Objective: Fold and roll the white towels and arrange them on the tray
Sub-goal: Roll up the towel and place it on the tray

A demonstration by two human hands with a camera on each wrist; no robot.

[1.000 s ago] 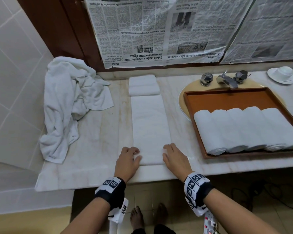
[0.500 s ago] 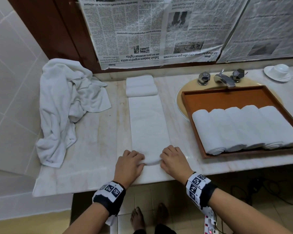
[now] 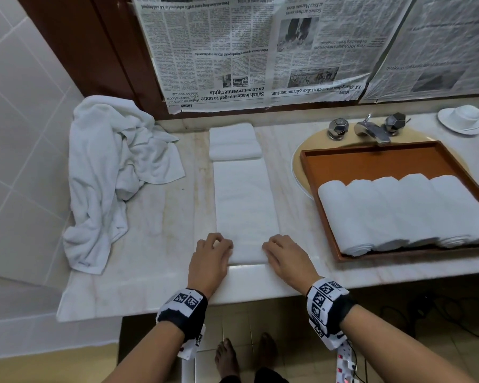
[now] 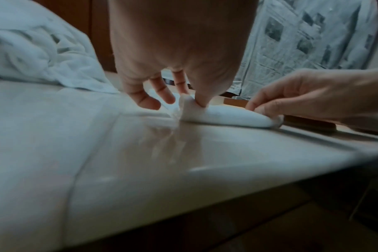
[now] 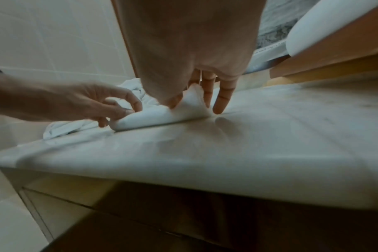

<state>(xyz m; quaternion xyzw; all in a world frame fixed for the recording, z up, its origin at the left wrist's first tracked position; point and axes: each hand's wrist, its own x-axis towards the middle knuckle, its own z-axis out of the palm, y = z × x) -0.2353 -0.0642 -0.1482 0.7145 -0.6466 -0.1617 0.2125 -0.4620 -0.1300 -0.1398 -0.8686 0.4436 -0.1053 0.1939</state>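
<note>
The left hand (image 3: pixel 209 262) and right hand (image 3: pixel 285 261) sit at either end of the near edge of a long, flat-folded white towel strip (image 3: pixel 245 200), which lies on a pale marble bench (image 3: pixel 155 217) and runs away from the person. Each hand pinches its end of a small roll (image 4: pixel 222 116) started at that near edge, thumb on the near side and curled fingers over the top; the wrist views show the cloth bunched between thumb and fingertips. Just beyond the strip's far end lies a small folded white towel (image 3: pixel 234 142). To the right of the strip sits a rectangular brown wooden tray (image 3: pixel 371 158), resting partly over a round sink, with five rolled white towels (image 3: pixel 404 211) lying side by side, touching, along its near side. To the left of the strip a crumpled white towel heap (image 3: pixel 114 167) rests against a tiled wall. Behind the tray stand a metal tap (image 3: pixel 371 131) and a white cup on a saucer (image 3: pixel 463 118). Newspaper sheets (image 3: pixel 260 51) cover the wall behind the bench.
</note>
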